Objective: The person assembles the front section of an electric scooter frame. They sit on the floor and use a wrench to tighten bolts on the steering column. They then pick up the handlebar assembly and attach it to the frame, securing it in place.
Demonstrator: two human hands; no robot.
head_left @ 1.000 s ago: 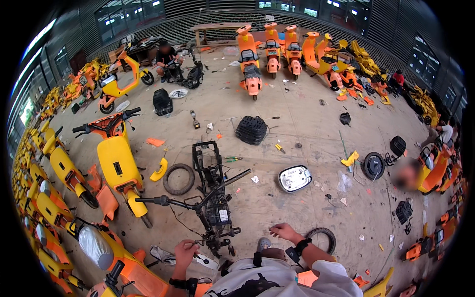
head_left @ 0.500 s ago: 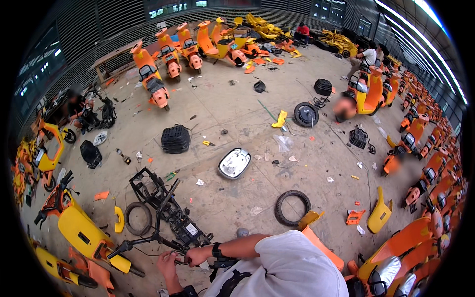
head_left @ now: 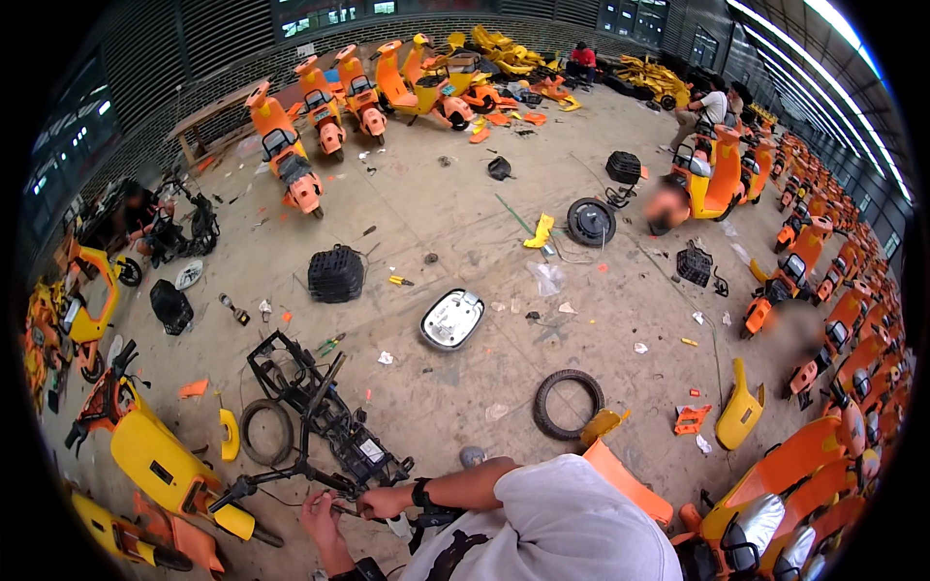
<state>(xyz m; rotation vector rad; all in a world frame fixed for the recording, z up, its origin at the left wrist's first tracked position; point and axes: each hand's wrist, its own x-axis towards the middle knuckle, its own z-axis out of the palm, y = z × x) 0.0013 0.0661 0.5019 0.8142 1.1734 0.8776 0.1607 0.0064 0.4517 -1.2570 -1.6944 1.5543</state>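
Observation:
At the lower edge, my left hand [head_left: 325,526] has its fingers curled together beside the front end of a stripped black scooter frame [head_left: 331,426]. Just right of it, my right hand [head_left: 385,502] is closed, its wrist bent over the same end. A thin dark piece shows between the two hands, too small to name; my fingers hide whatever they grip. The black handlebar [head_left: 257,478] reaches left from this spot. A loose tyre [head_left: 265,432] lies against the frame's left side.
A silver-topped seat-shaped part [head_left: 452,320] lies ahead, with a black tyre [head_left: 568,404] to its right. A yellow scooter [head_left: 160,455] stands at left. Pliers [head_left: 331,345], a power drill [head_left: 233,309] and a black basket [head_left: 335,273] are on the floor. Scooters crowd the right side.
The whole view has shifted slightly left and up. My left hand has drawn a little away from the right hand, its fingers raised; the right hand stays at the frame's end.

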